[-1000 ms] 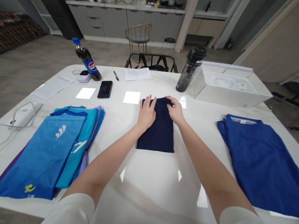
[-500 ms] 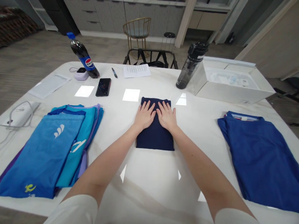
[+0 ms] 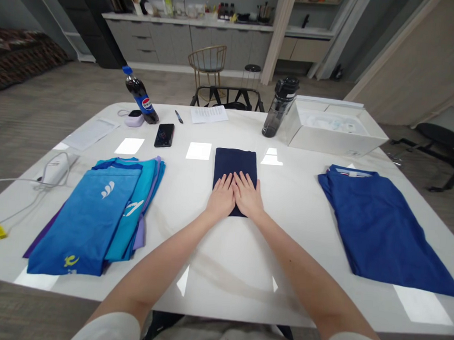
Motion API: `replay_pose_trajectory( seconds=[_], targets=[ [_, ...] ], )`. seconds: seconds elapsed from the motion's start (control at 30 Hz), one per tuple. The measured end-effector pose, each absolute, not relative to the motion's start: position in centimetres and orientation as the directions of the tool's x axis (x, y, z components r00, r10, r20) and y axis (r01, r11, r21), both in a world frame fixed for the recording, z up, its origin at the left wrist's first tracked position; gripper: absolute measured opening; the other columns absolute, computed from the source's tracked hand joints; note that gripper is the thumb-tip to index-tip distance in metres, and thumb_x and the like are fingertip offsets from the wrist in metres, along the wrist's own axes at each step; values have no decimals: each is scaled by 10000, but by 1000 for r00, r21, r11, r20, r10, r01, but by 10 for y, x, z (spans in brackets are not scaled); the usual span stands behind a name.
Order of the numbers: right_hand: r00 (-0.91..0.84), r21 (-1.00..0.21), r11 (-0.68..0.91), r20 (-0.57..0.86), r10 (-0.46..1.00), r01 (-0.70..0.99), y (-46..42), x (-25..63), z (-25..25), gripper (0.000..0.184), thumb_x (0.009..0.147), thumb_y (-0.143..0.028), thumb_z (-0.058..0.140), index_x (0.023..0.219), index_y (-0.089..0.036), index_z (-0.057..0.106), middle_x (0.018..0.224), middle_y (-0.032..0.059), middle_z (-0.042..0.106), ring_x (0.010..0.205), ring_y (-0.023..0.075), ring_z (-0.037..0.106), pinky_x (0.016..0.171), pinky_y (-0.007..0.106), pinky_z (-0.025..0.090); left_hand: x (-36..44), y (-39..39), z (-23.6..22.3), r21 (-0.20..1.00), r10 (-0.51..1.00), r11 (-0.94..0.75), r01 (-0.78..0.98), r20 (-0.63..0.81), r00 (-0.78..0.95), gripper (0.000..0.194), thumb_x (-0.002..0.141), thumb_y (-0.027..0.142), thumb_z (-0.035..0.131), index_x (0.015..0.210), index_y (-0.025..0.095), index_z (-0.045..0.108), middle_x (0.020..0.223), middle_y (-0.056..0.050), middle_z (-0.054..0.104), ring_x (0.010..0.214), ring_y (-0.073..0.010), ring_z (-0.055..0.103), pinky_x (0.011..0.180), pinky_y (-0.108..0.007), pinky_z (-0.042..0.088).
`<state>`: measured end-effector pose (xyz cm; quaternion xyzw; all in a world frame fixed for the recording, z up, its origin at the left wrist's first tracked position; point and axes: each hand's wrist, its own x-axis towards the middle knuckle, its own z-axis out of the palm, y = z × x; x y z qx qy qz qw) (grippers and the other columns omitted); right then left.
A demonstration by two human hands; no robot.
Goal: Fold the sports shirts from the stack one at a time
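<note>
To your left, a stack of folded garments shows smooth blue, turquoise and purple cloth, its top piece a long rectangle with a white leaf-like print. Your left hand rests palm-down on the navy cloth, fingers straight and gripping nothing; that plain, folded rectangle lies mid-table, in front of you. Your right hand lies against the left, its fingers likewise outstretched on the cloth. Farther right spreads a royal-blue garment, lightly creased, collar at the far end. The table is white and glossy, with bright reflections; beyond stand gray cabinets and a gold wire-backed chair on streaky gray-brown flooring.
</note>
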<state>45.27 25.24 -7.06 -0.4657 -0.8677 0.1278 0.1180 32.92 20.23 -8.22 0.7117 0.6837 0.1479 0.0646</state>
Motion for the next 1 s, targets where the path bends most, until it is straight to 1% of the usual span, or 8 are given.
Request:
replay_pose_trajectory(
  seconds=[0.2,0.3,0.37,0.47,0.53,0.63,0.83,1.0],
  targets=[
    [-551,-250,541,35,834,803,234,487,-72,610,1064,-511,280,1630,-285,267,1693,54,238,1561,307,177,1202,695,113,316,166,-78,280,993,-87,956,101,61,638,1036,471,386,1601,179,334,1691,-145,224,1573,-334,173,1265,-550,197],
    [-615,-279,594,15,789,755,219,511,-66,564,1055,-451,346,1594,-286,355,1679,70,288,1552,307,205,1200,677,144,300,141,-70,313,982,-191,930,60,182,648,1008,502,462,1572,190,395,1680,-145,264,1561,-355,207,1243,-555,259],
    [-651,-325,627,41,758,708,207,529,-61,485,1030,-428,427,1487,-289,514,1636,83,378,1507,300,309,1200,629,196,290,123,-62,310,969,-247,918,62,240,559,988,403,519,1507,198,493,1609,-131,409,1509,-328,339,1228,-510,313],
    [-692,-365,677,112,714,639,192,554,-54,332,976,-391,556,1262,-276,682,1473,100,558,1355,282,486,1156,536,302,280,107,-54,260,964,-265,929,77,254,433,944,169,503,1354,222,630,1371,-102,623,1304,-253,557,1149,-432,419],
    [-693,-367,681,123,711,634,189,562,-53,271,976,-354,570,1194,-270,708,1353,103,633,1250,277,548,1089,504,359,280,106,-51,219,967,-256,941,73,246,411,923,103,480,1270,217,669,1253,-93,668,1189,-241,604,1082,-413,465],
    [-664,-370,650,106,740,664,194,561,-53,244,1014,-287,503,1132,-251,714,1232,98,684,1134,264,586,995,454,413,286,115,-49,206,977,-210,956,76,199,337,925,108,475,1162,201,697,1153,-85,694,1113,-242,605,1020,-384,491],
    [-744,-465,674,49,667,574,172,566,-49,252,1028,-196,436,1031,-205,688,1052,68,688,988,211,632,897,353,462,299,93,-38,295,976,-210,932,6,218,256,840,105,514,967,195,717,966,-82,699,960,-241,632,952,-384,499],
    [-825,-572,654,-73,560,495,90,600,-38,221,1026,-207,469,946,-239,673,946,29,680,875,202,650,824,362,472,312,6,-25,520,955,-202,830,-85,286,288,714,86,529,879,251,698,849,-32,678,846,-226,643,828,-373,513]
  ],
)
